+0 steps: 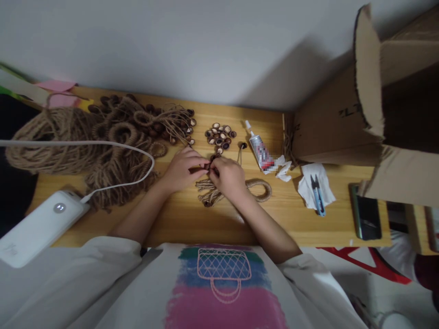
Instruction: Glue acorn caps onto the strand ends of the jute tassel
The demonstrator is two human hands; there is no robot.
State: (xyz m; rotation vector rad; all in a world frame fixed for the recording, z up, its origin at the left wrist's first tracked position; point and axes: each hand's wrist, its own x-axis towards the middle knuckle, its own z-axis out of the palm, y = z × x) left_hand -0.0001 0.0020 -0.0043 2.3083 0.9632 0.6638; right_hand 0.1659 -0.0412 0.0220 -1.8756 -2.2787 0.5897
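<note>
My left hand (183, 170) and my right hand (227, 176) meet over the middle of the table. Thumb and fingers of both hands pinch at a small dark brown cap (206, 166), largely hidden by my fingertips. Under my right wrist lies a jute cord tassel (206, 185), its cord-wrapped loop (263, 191) showing to the right. Just beyond my hands sits a pile of small brown cup-shaped caps (221, 134), some with pale insides. A single cap on a cord (243, 145) lies right of the pile.
Left stand a big jute cord bundle (51, 132) and finished-looking tassels (123, 132). A white power bank (44, 228) with a cable lies in front. Rightward are a glue tube (260, 151), blue thread snips (318, 196) on tissue, a phone (366, 217) and an open cardboard box (329, 114).
</note>
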